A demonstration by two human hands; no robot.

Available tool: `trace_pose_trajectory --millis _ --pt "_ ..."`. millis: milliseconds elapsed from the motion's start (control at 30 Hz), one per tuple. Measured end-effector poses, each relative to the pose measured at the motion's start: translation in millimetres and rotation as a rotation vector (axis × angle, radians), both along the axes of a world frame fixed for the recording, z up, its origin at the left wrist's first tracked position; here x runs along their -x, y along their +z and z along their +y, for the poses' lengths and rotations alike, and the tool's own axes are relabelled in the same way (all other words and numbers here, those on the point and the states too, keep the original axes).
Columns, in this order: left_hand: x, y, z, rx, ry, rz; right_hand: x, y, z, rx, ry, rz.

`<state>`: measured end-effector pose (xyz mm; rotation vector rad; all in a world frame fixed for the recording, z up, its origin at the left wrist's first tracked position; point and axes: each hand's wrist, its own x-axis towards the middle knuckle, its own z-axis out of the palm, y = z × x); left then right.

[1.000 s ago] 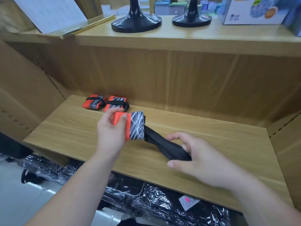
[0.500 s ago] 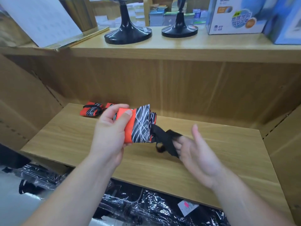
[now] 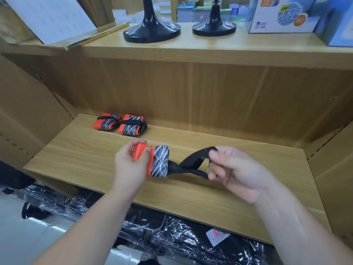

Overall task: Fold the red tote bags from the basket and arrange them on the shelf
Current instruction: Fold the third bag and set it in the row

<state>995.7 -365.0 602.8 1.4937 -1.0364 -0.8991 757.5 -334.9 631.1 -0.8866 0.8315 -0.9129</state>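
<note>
The folded red bag (image 3: 159, 161), orange at one end and black with white scribbled lines at the other, sits in my left hand (image 3: 129, 167) over the middle of the lower shelf (image 3: 86, 155). I cannot tell whether it touches the wood. My left thumb lies across the orange end and my fingers curl round behind, gripping the bundle. Its black straps (image 3: 193, 171) run out to the right, cross once just beside the bundle and open into a loop. My right hand (image 3: 240, 175) holds the far end of that loop: the thumb and curled fingers pinch the upper strand, and the lower fingers hook the lower strand.

Toward the back left of the same shelf, two finished bundles (image 3: 107, 123) (image 3: 132, 127) lie side by side and touching, each bound round by its own black strap.

On the upper shelf (image 3: 248, 48) stand two black round bases (image 3: 151, 32) (image 3: 214, 28) and a printed box (image 3: 280, 16). Dark goods in shiny plastic wrap (image 3: 172, 236) lie below.
</note>
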Motion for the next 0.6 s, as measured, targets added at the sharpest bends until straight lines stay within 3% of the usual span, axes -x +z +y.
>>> trace_pose_trajectory --millis 167,267,400,600 --pt "11.6 21.8 -22.0 0.011 0.139 0.264 -4.5 -8.6 19.8 0.091 0.258 0.696" --pt "24.5 38.4 -19.1 -0.002 0.029 0.353 -8.2 -11.2 20.1 0.086 0.341 0.870" --pt "29.9 42.5 -4.1 -0.088 -0.141 0.362 3.7 -25.2 -6.4 -0.173 0.216 0.742" --pt "27.2 25.4 17.0 -0.113 -0.214 0.079 -5.7 -29.0 -23.3 -0.213 -0.033 -0.038"
